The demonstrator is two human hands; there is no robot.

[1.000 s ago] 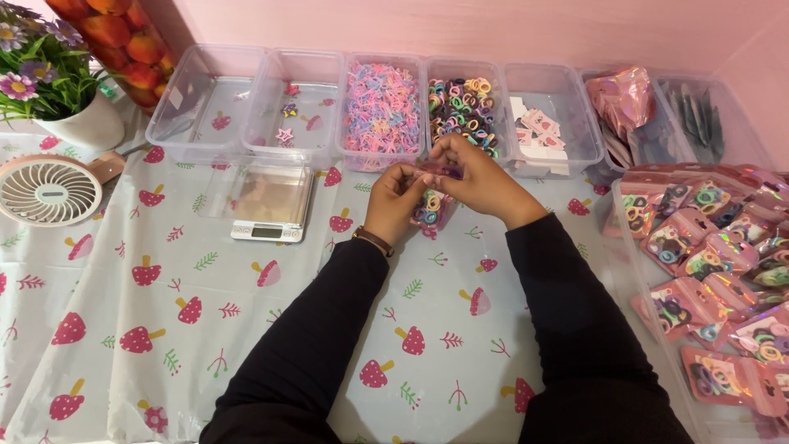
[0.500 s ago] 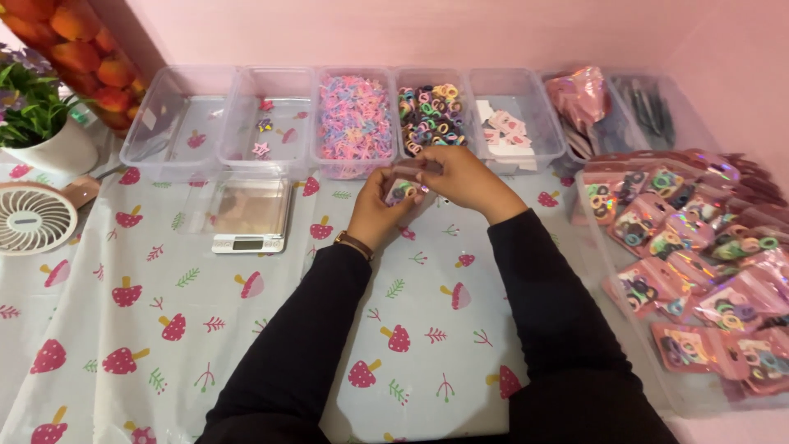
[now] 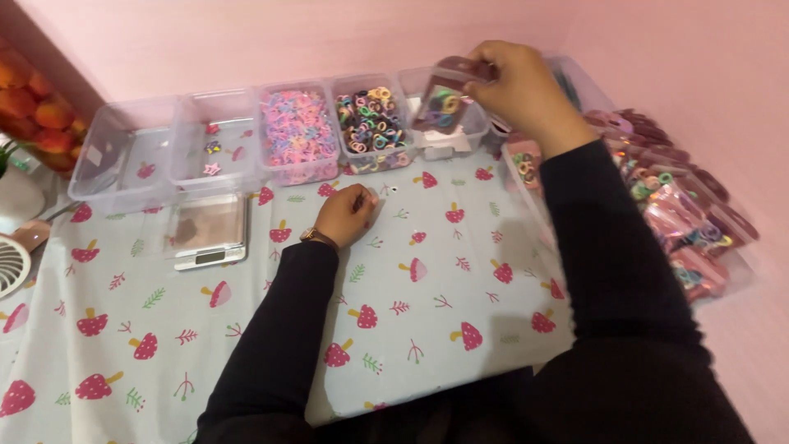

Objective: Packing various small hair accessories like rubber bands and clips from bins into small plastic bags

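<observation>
The right hand (image 3: 522, 86) pinched a small bag (image 3: 444, 103) of hair ties up high, far right. The left hand (image 3: 347, 215) rested curled on the bench (image 3: 246, 353), its grip empty.

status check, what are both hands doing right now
Right hand lifts small pouch of hair ties over bins. Left hand rests closed on tablecloth. Nothing blocking.

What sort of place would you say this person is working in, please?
Probably a small home packing station for hair accessories. A row of clear bins holds colourful little hair ties, a small digital scale sits on the mushroom-print tablecloth, and the right hand lifts a filled pouch near a tray of packed pouches.
</observation>
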